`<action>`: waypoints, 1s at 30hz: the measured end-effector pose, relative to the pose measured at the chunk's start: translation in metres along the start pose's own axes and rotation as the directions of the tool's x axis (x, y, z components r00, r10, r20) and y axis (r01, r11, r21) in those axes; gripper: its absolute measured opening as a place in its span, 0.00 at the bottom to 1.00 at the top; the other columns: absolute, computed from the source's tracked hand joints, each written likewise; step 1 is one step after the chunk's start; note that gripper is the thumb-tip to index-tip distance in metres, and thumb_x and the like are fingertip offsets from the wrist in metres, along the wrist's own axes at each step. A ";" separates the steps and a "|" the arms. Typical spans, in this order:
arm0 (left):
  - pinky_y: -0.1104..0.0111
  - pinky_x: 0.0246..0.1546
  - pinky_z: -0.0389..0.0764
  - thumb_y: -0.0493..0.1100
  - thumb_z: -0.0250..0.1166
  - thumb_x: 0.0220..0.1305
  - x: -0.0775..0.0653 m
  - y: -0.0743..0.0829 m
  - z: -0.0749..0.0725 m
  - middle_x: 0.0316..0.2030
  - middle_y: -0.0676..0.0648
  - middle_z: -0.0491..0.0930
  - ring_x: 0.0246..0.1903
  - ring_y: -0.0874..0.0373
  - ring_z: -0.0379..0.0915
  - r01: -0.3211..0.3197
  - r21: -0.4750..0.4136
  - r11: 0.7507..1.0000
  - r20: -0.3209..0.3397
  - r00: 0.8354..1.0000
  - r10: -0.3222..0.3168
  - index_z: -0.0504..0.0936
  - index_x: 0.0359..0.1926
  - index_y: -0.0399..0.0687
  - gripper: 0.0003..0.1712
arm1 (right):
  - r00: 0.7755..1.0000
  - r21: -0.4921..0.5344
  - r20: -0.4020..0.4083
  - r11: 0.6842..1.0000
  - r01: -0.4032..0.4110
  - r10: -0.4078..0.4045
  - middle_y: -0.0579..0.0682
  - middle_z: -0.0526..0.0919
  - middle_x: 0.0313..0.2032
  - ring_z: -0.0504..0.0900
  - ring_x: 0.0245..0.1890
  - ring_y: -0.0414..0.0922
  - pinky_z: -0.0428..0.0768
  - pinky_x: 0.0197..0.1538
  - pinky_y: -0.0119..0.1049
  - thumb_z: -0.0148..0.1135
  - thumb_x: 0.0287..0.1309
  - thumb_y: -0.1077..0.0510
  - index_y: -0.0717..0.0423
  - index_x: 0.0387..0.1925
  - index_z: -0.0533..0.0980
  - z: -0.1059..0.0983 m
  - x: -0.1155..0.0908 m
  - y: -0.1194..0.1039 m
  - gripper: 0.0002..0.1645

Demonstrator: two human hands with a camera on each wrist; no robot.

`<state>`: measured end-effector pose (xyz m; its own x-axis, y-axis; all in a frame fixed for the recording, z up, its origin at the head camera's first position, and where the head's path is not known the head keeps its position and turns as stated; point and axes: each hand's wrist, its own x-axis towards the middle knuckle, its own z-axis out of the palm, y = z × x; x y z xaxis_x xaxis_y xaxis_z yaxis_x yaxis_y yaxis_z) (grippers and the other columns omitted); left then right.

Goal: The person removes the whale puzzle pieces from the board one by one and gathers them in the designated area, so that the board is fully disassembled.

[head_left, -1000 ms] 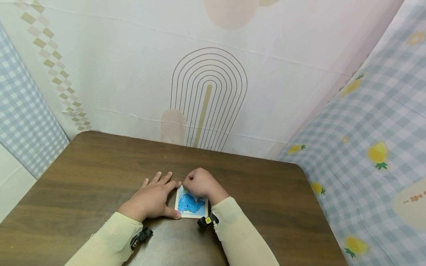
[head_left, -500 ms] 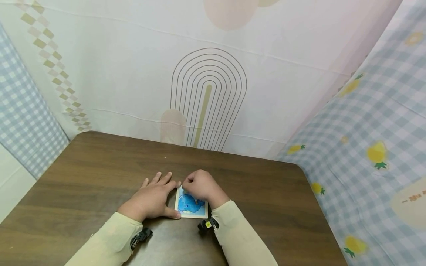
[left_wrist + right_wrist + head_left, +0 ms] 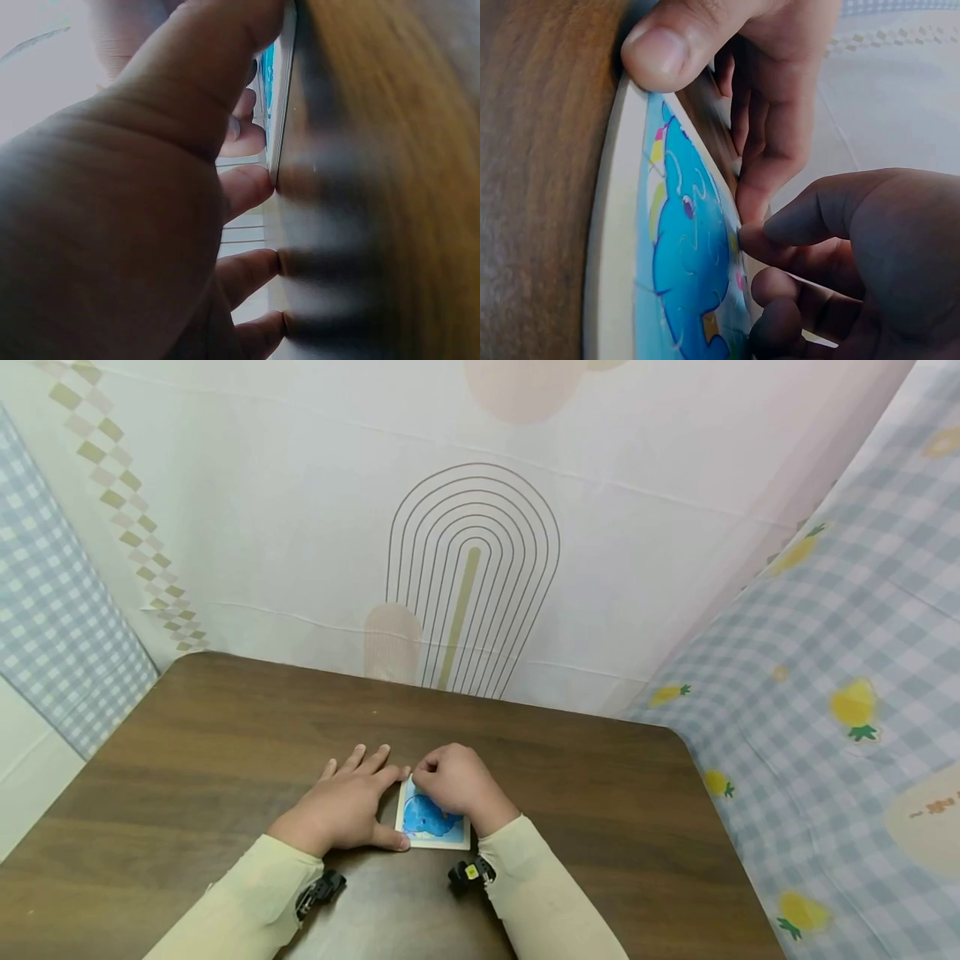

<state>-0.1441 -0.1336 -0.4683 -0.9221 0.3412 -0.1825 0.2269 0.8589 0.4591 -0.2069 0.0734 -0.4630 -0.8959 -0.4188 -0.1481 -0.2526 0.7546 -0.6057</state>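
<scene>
A small square jigsaw puzzle [image 3: 431, 822] with a blue whale picture and a pale border lies flat on the table. My left hand [image 3: 341, 806] spreads out at its left side, the thumb on the near left corner and the index fingertip at the far left corner. Over the far part of the puzzle is my right hand [image 3: 457, 781], its fingers curled. In the right wrist view, the right thumb and index fingertips [image 3: 757, 238] meet right at the puzzle's far edge, and no loose piece shows between them. Part of the picture is hidden under this hand.
The brown wooden table [image 3: 262, 718] reaches back to a white patterned cloth [image 3: 300, 510]. Blue checked cloth [image 3: 780, 693] hangs on the right, and another checked cloth [image 3: 60, 585] on the left. A small black camera [image 3: 321, 893] sits at the left wrist, another black camera [image 3: 468, 872] at the right.
The right hand's fingers have shifted very slightly over the puzzle's far edge. The left hand and the puzzle stay in place.
</scene>
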 end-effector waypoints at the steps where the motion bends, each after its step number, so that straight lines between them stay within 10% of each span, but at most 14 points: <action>1: 0.20 0.80 0.51 0.80 0.82 0.51 0.000 0.000 0.000 0.90 0.36 0.54 0.89 0.24 0.44 0.000 -0.001 1.000 0.000 1.000 0.000 0.73 0.84 0.60 0.65 | 1.000 -0.002 0.000 1.000 0.002 -0.002 0.39 0.73 0.15 0.72 0.11 0.39 0.70 0.21 0.32 0.61 0.76 0.55 0.45 0.24 0.87 -0.001 0.000 0.000 0.21; 12: 0.20 0.80 0.53 0.79 0.83 0.51 0.000 0.001 -0.001 0.90 0.36 0.56 0.88 0.24 0.45 -0.002 0.020 1.000 -0.016 1.000 0.002 0.74 0.84 0.58 0.65 | 0.998 -0.067 0.004 0.996 0.065 -0.065 0.44 0.82 0.33 0.77 0.24 0.38 0.72 0.26 0.31 0.64 0.74 0.56 0.43 0.13 0.75 -0.005 0.004 -0.002 0.28; 19: 0.20 0.80 0.51 0.80 0.83 0.51 0.002 -0.001 -0.001 0.90 0.36 0.54 0.89 0.25 0.43 0.014 0.012 1.000 -0.005 1.000 -0.014 0.74 0.84 0.60 0.65 | 0.999 0.018 0.053 1.000 -0.006 0.005 0.39 0.63 0.13 0.64 0.12 0.39 0.63 0.21 0.33 0.57 0.76 0.57 0.43 0.11 0.67 -0.001 0.014 0.002 0.31; 30: 0.20 0.80 0.50 0.79 0.83 0.52 0.004 -0.002 0.001 0.90 0.36 0.54 0.89 0.25 0.42 0.013 0.008 1.000 0.003 1.000 -0.013 0.73 0.84 0.61 0.64 | 0.990 0.049 0.122 0.996 -0.077 0.071 0.42 0.66 0.14 0.67 0.13 0.42 0.68 0.20 0.35 0.52 0.81 0.55 0.45 0.16 0.70 0.001 0.021 0.001 0.30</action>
<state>-0.1477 -0.1334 -0.4703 -0.9242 0.3307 -0.1910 0.2172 0.8665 0.4494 -0.2253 0.0653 -0.4672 -0.8606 -0.4225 -0.2846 -0.1641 0.7588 -0.6303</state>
